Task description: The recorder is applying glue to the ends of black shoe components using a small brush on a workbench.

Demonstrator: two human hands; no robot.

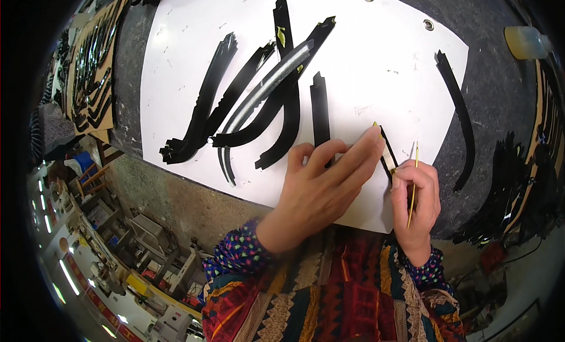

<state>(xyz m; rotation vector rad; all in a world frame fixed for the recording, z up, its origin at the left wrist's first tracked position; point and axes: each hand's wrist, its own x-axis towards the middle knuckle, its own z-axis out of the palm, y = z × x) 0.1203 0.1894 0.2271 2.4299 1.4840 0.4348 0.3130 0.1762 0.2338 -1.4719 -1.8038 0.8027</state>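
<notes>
the left hand lies flat with fingers stretched, pressing a short thin black strip onto the white sheet. the right hand is curled closed around a thin yellow stick, held upright, touching the strip's lower end.

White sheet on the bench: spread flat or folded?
Spread flat: the white sheet lies open across the bench, black strips resting on it, both eyelets showing at its far edge.
</notes>
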